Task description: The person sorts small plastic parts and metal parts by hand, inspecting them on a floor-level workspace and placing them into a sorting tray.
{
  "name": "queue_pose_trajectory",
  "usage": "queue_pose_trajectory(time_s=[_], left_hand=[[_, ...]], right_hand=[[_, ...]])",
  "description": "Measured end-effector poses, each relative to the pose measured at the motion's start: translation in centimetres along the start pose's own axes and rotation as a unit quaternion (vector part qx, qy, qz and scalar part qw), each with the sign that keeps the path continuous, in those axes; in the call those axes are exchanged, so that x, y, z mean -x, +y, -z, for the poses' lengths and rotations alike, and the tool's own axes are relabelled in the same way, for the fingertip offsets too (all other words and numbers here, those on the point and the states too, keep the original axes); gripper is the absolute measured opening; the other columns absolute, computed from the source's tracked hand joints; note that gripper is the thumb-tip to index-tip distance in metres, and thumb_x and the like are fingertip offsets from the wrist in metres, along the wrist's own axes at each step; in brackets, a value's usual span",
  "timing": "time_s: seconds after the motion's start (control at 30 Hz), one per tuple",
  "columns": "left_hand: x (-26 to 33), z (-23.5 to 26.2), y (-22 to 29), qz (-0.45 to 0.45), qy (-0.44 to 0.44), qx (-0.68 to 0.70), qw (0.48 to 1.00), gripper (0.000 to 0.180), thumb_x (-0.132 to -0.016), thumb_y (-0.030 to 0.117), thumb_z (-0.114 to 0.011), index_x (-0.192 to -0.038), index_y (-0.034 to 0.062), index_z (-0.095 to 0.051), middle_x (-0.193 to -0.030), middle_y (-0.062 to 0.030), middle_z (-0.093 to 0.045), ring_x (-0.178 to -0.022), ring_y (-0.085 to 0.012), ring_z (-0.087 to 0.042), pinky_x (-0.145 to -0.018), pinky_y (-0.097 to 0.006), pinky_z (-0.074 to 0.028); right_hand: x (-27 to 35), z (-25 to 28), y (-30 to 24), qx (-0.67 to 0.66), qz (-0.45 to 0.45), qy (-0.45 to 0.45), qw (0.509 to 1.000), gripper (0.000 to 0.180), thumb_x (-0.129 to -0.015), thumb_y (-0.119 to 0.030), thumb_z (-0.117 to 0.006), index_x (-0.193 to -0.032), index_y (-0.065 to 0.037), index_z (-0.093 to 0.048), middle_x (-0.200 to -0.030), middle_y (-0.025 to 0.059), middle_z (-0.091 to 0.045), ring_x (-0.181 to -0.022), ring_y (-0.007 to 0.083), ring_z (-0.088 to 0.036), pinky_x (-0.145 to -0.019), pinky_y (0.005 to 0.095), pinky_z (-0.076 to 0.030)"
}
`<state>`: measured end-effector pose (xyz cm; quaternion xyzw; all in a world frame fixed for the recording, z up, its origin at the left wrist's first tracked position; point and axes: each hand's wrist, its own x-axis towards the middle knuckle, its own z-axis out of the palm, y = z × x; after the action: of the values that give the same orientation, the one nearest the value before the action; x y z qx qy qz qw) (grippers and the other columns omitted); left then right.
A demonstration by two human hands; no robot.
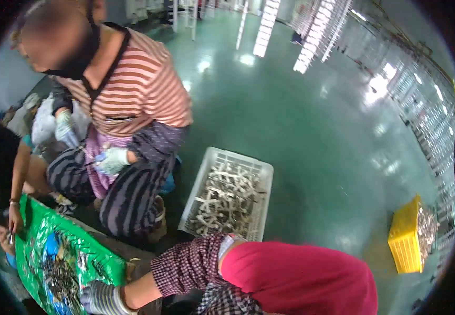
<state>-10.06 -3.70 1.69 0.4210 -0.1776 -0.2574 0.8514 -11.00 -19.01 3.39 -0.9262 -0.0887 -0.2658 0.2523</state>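
Note:
My left hand (101, 299), in a striped work glove, comes in from the lower edge on a checked sleeve. It rests at the near edge of a green plastic sheet (88, 252). A heap of small dark metal parts (62, 278) lies on the sheet just left of the hand. The glove is partly cut off by the picture's edge, so its fingers do not show clearly. My right hand is out of view. My red trouser leg (295, 278) fills the lower middle.
A person in a striped shirt squats across the sheet, with gloved hands (113, 160) held at the lap. Another person's bare hand (14, 220) touches the sheet's far left. A white crate (261, 173) of pale parts stands ahead, a yellow crate (405, 239) at right on the green floor.

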Motion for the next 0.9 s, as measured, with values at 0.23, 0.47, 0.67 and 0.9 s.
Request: queue_pose_trajectory(time_s=[0.23,0.47,0.67,0.9], left_hand=[[1.7,1.8,1.6,-0.081,-0.023,-0.492,0.866,0.048,-0.095,0.026,-0.032,-0.135,0.0001,-0.031,-0.140,-0.0108,-0.031,-0.128,-0.0209,-0.031,-0.107,-0.034,-0.023],[1.8,-1.7,3.2,0.033,0.021,-0.164,0.986,0.045,-0.095,0.027,-0.031,-0.134,0.0031,-0.032,-0.140,-0.0038,-0.032,-0.124,-0.0087,-0.032,-0.108,-0.031,-0.023],[2.7,-3.0,2.9,0.069,0.015,-0.161,0.984,0.045,-0.094,0.025,-0.037,-0.134,0.0033,-0.034,-0.131,-0.0093,-0.040,-0.114,-0.0162,-0.041,-0.098,-0.033,-0.032],[4.5,-5.4,-0.4,0.096,-0.057,-0.192,0.975,0.047,-0.093,0.019,-0.044,-0.136,0.0039,-0.032,-0.124,-0.0174,-0.046,-0.104,-0.0265,-0.050,-0.088,-0.036,-0.042]], right_hand=[[-0.4,-3.9,-1.7,-0.133,0.067,0.135,0.980,0.023,-0.080,-0.017,-0.057,-0.101,-0.006,-0.061,-0.094,0.0142,-0.060,-0.084,0.0297,-0.059,-0.069,0.0418,-0.048],[-1.0,-3.6,-2.8,-0.063,0.166,0.173,0.969,0.014,-0.074,-0.018,-0.057,-0.080,-0.005,-0.057,-0.082,0.0123,-0.056,-0.073,0.0305,-0.056,-0.060,0.0425,-0.045],[-0.1,-2.0,-2.6,0.003,0.127,0.206,0.970,0.013,-0.059,-0.018,-0.064,-0.067,-0.009,-0.059,-0.075,0.0084,-0.059,-0.073,0.0265,-0.058,-0.062,0.0374,-0.046],[8.7,-1.3,-0.2,0.015,-0.078,0.140,0.987,0.016,-0.070,-0.020,-0.058,-0.081,-0.009,-0.057,-0.083,0.0091,-0.054,-0.077,0.0291,-0.055,-0.067,0.0409,-0.046]])
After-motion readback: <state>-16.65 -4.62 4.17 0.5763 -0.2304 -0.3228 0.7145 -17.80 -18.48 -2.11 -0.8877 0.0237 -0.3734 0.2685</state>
